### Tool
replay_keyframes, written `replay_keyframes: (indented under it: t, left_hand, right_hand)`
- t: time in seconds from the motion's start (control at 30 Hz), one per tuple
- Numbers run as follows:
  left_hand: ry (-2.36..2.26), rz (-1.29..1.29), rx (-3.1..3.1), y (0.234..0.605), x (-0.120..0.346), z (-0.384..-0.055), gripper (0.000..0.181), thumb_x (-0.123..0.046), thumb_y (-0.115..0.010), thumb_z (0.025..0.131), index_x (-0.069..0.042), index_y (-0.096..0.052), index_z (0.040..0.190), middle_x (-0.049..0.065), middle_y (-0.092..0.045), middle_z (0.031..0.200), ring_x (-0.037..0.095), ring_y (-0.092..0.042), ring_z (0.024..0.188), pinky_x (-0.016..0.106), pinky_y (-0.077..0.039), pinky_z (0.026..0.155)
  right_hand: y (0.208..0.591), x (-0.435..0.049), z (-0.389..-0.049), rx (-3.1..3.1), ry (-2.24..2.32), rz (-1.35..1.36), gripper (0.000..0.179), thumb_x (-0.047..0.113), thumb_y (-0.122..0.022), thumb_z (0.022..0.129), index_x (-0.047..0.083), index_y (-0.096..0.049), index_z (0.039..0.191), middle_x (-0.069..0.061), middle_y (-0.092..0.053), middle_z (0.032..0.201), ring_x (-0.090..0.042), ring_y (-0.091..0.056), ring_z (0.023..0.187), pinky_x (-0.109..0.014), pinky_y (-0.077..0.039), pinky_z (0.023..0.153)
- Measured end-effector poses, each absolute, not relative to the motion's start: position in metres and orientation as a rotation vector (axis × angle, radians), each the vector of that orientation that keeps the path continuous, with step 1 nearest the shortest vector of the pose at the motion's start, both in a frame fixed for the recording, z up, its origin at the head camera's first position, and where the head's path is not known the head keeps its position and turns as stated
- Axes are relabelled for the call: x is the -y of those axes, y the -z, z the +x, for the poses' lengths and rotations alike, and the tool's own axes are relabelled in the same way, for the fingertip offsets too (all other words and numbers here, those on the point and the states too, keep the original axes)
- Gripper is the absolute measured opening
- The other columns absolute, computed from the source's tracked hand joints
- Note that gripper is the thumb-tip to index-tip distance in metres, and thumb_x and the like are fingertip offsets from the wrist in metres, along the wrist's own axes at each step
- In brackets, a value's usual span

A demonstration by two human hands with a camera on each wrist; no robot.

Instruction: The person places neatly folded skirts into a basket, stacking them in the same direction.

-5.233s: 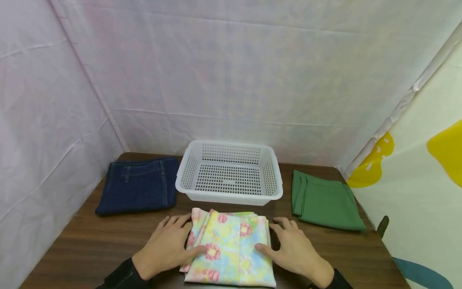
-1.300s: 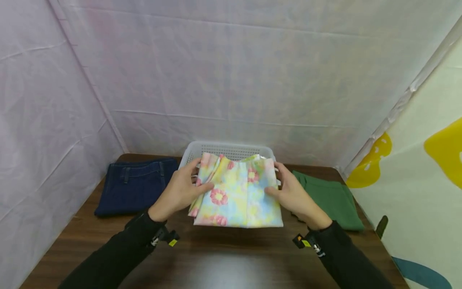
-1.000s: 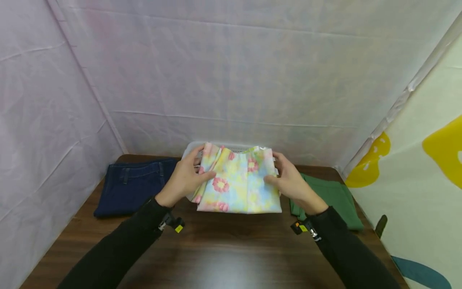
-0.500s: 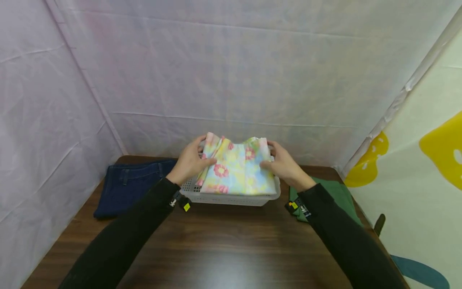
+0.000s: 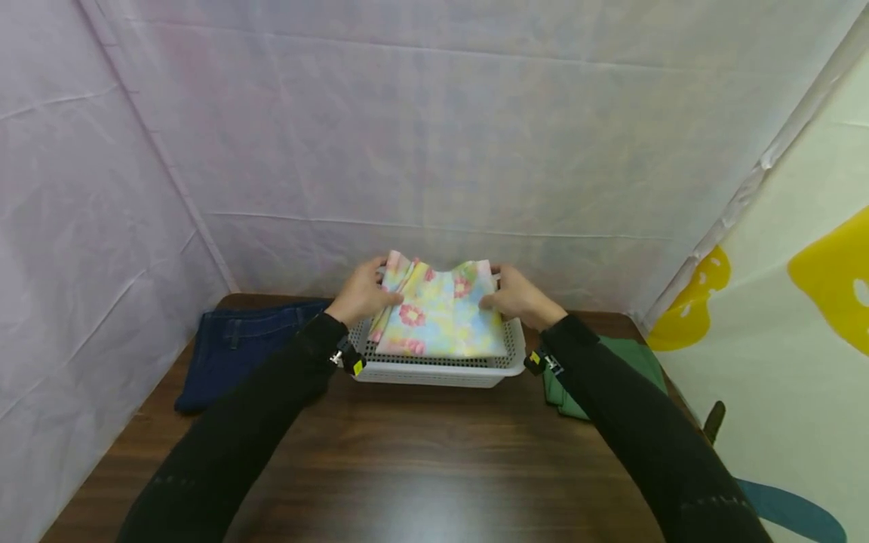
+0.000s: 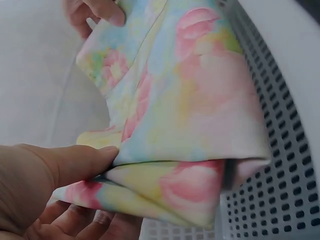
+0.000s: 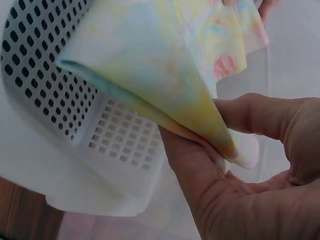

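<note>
A folded floral cloth garment [image 5: 441,317], pastel yellow, blue and pink, is held over the white plastic basket [image 5: 434,375]. My left hand [image 5: 363,292] pinches its left side, thumb on top and fingers underneath, as the left wrist view shows on the garment [image 6: 190,110]. Its right side is gripped the same way by my right hand [image 5: 519,296]. In the right wrist view the garment's edge [image 7: 150,65] hangs near the perforated basket wall [image 7: 55,85]. How far its underside is from the basket floor is hidden.
Folded dark blue jeans [image 5: 244,343] lie left of the basket, partly behind the left sleeve. A folded green garment [image 5: 631,362] lies to the right, partly covered by the right sleeve. White sheeting [image 5: 434,151] rises behind the brown wooden table [image 5: 421,452].
Lifted off the table near me, the floral garment has travelled away from me to above the basket, both hands holding it. In the last half second it has sunk slightly lower, toward the basket.
</note>
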State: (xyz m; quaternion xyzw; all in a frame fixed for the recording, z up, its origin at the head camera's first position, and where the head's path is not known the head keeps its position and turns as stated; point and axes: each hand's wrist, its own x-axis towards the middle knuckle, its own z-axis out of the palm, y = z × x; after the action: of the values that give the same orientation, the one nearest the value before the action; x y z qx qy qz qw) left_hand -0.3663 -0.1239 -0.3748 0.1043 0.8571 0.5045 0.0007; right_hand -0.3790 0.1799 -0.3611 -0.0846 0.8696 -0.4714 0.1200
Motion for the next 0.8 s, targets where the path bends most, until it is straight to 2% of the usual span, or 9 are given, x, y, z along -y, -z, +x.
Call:
replay_keyframes:
  t: [0.27,0.37,0.47,0.53,0.6,0.63,0.73,0.8]
  left_hand:
    - [-1.375,0.317,-2.733,0.387,0.123,-0.374,0.083,-0.002,-0.081,0.083,-0.002,-0.035,0.153,0.022,-0.058,0.13,0.029,-0.062,0.106,0.036,-0.056,0.081]
    - [-1.304,0.292,-2.721,0.391,0.122,-0.374,0.082,-0.003,-0.081,0.083,-0.005,-0.038,0.153,0.019,-0.061,0.121,0.028,-0.063,0.096,0.041,-0.056,0.077]
    - [-1.274,0.254,-2.681,0.393,0.121,-0.374,0.084,-0.002,-0.08,0.084,-0.01,-0.037,0.155,0.017,-0.061,0.115,0.026,-0.064,0.085,0.045,-0.056,0.073]
    - [-1.248,0.242,-2.661,0.392,0.121,-0.375,0.084,-0.001,-0.079,0.085,-0.011,-0.034,0.156,0.017,-0.06,0.116,0.026,-0.063,0.082,0.046,-0.055,0.071]
    - [-1.214,0.225,-2.646,0.391,0.121,-0.377,0.084,0.001,-0.077,0.085,-0.009,-0.033,0.156,0.018,-0.059,0.118,0.027,-0.064,0.082,0.044,-0.056,0.07]
    - [-1.203,0.21,-2.627,0.391,0.121,-0.377,0.084,0.002,-0.076,0.086,-0.008,-0.032,0.157,0.02,-0.058,0.121,0.029,-0.064,0.084,0.045,-0.057,0.072]
    - [-1.145,0.186,-2.6,0.389,0.122,-0.379,0.081,-0.002,-0.075,0.088,-0.002,-0.03,0.155,0.024,-0.05,0.137,0.033,-0.065,0.095,0.043,-0.058,0.077]
    - [-1.111,0.193,-2.593,0.386,0.124,-0.378,0.077,-0.008,-0.076,0.089,0.0,-0.033,0.153,0.024,-0.047,0.142,0.035,-0.064,0.102,0.042,-0.058,0.08]
  right_hand:
    - [0.367,-0.17,-0.385,-2.43,1.273,-0.178,0.083,-0.002,-0.065,0.093,-0.002,-0.013,0.157,-0.025,-0.045,0.132,-0.037,-0.062,0.105,-0.041,-0.059,0.071]
    - [0.372,-0.168,-0.385,-2.406,1.254,-0.135,0.078,-0.003,-0.065,0.093,-0.003,-0.019,0.156,-0.025,-0.048,0.13,-0.037,-0.063,0.103,-0.042,-0.059,0.071]
    - [0.376,-0.168,-0.385,-2.419,1.217,-0.108,0.067,-0.002,-0.066,0.092,-0.005,-0.031,0.149,-0.024,-0.053,0.122,-0.034,-0.065,0.095,-0.042,-0.059,0.07]
    - [0.377,-0.168,-0.384,-2.431,1.183,-0.113,0.062,-0.002,-0.066,0.092,-0.004,-0.035,0.146,-0.024,-0.054,0.121,-0.028,-0.064,0.083,-0.04,-0.059,0.066]
    - [0.378,-0.167,-0.383,-2.446,1.142,-0.129,0.065,-0.002,-0.066,0.092,-0.004,-0.033,0.149,-0.024,-0.051,0.131,-0.023,-0.055,0.07,-0.038,-0.055,0.061]
    - [0.378,-0.167,-0.383,-2.442,1.126,-0.136,0.067,-0.002,-0.065,0.093,-0.004,-0.031,0.15,-0.025,-0.049,0.134,-0.023,-0.052,0.068,-0.039,-0.054,0.06]
    - [0.376,-0.167,-0.382,-2.435,1.06,-0.146,0.074,-0.002,-0.064,0.094,-0.004,-0.023,0.155,-0.025,-0.035,0.151,-0.029,-0.057,0.081,-0.041,-0.055,0.067]
    - [0.373,-0.168,-0.379,-2.42,1.033,-0.138,0.076,-0.002,-0.063,0.094,-0.005,-0.019,0.156,-0.025,-0.026,0.157,-0.038,-0.06,0.105,-0.045,-0.057,0.079]
